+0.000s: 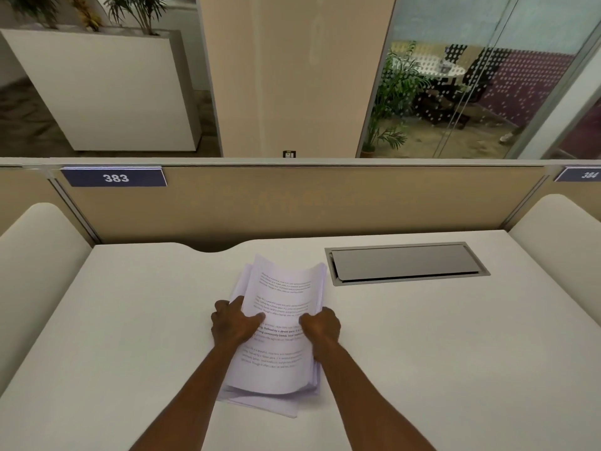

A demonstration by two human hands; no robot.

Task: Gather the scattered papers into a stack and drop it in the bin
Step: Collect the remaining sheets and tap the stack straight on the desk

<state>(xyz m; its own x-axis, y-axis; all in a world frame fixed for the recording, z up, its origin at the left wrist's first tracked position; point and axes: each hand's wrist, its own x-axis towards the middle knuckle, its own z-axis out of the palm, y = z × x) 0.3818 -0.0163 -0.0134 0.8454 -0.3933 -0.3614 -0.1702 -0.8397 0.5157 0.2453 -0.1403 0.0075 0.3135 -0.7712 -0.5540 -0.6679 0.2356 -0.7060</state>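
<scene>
A dark blue number plate (114,177) is fixed at the top edge of the far partition (325,203), toward the left; it reads "383" in white digits. A second dark blue plate (582,174), at the far right and partly cut off by the frame edge, reads "384" in white digits. The top sheet of the paper stack (279,323) on the table (130,320) carries several paragraphs of small black printed text. Most of it is too small and blurred to read. One bolder line appears to begin "Defined by a", and the next appears to contain "community bonds".
</scene>
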